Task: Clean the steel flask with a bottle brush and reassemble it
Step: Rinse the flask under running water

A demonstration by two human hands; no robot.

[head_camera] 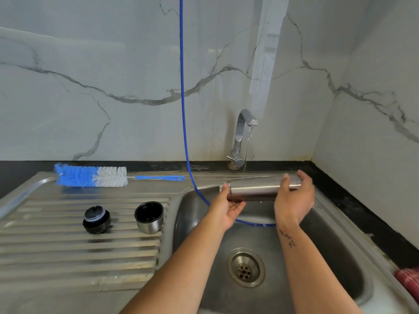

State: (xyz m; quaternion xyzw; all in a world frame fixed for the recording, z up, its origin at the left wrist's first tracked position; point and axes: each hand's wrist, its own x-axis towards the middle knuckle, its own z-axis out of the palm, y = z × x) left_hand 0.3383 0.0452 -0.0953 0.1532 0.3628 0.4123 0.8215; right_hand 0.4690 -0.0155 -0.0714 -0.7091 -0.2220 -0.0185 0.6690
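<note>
**Rinsing flask body under tap – how to do it well**

Steel flask (260, 190) held sideways over the sink basin (317, 257), thin stream from tap (246, 123) hitting its upper side. Left hand (226, 209) cups the mouth end from below, fingers fairly straight, palm up – supporting, not clamping. Right hand (294, 198) wraps the base end, fingers + thumb curled round it.

Looks like an outside rinse; inside prob. not yet scrubbed, since bottle brush (90, 176) lies untouched at the back of the drainboard (68, 257). Stopper (96, 219) & cup lid (149, 217) stand there too, apart from each other.

Tips:
- Roll flask w/ right hand so water reaches all round.
- Wet steel = slippery; keep left hand under as a cradle.
- Tilt mouth up to take water in before fetching brush.
- Mind blue hose (184, 132) hanging into basin near left wrist.
</note>
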